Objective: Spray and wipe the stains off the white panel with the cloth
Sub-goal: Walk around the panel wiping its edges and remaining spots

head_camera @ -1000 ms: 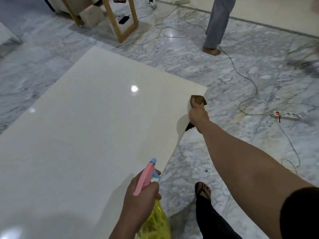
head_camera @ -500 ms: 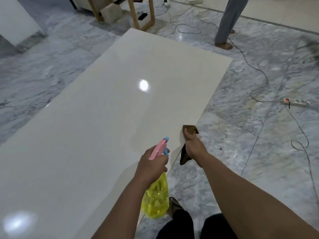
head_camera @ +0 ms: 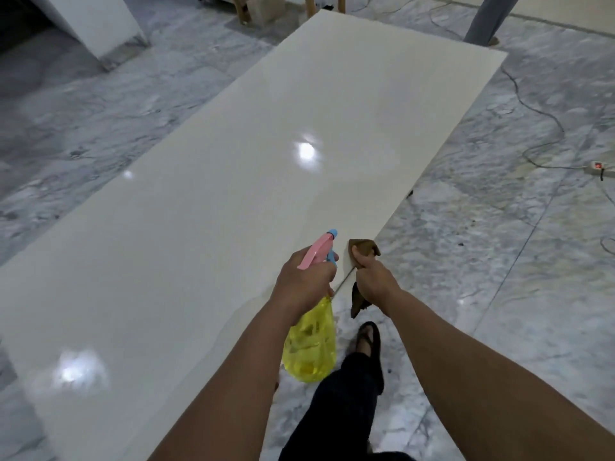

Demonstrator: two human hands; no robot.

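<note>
Indoor workroom — marble floor (head_camera: 499,294), loose cables (head_camera: 539,118), power strip (head_camera: 602,168).

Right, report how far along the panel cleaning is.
Looks done: most of the glossy white panel shows no obvious stains, only light reflections. In hand: the right hand presses the brown cloth on the panel's right edge; the left hand grips the yellow spray bottle with the pink trigger, nozzle aimed over the panel. Left: I cannot tell whether faint marks remain elsewhere.
</note>
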